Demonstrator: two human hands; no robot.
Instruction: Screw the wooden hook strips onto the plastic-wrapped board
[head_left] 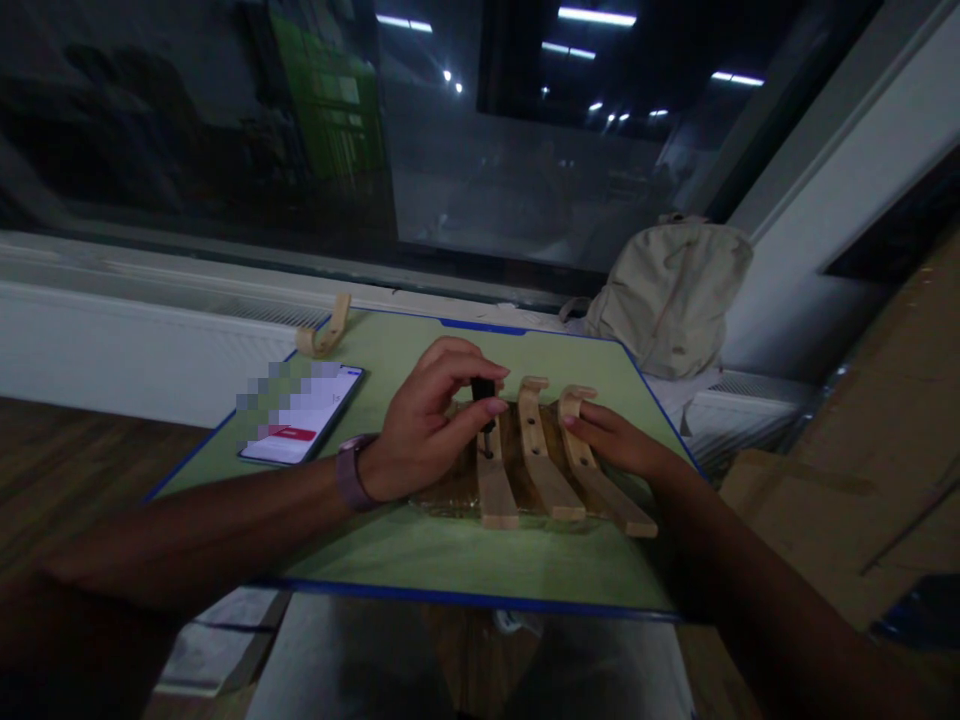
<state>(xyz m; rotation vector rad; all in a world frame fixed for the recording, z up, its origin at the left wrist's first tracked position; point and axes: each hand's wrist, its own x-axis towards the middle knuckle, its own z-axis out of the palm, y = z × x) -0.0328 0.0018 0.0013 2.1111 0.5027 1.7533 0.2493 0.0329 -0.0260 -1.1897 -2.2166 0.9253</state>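
Observation:
My left hand [431, 425] pinches a small black screwdriver [484, 395] upright over the leftmost of three wooden hooks [538, 455] on a brown board [450, 490]. The tool's tip meets that hook [495, 480]. My right hand [619, 445] rests on the rightmost hook [600, 480], fingers curled over it and pressing it down. The board lies on a green mat [420, 550] with a blue edge.
A phone [304, 412] with a lit screen lies on the mat at the left. A loose wooden hook [324, 332] sits at the mat's far left corner. A beige backpack [667, 290] leans by the window at the right. Cardboard [847, 480] stands at the right.

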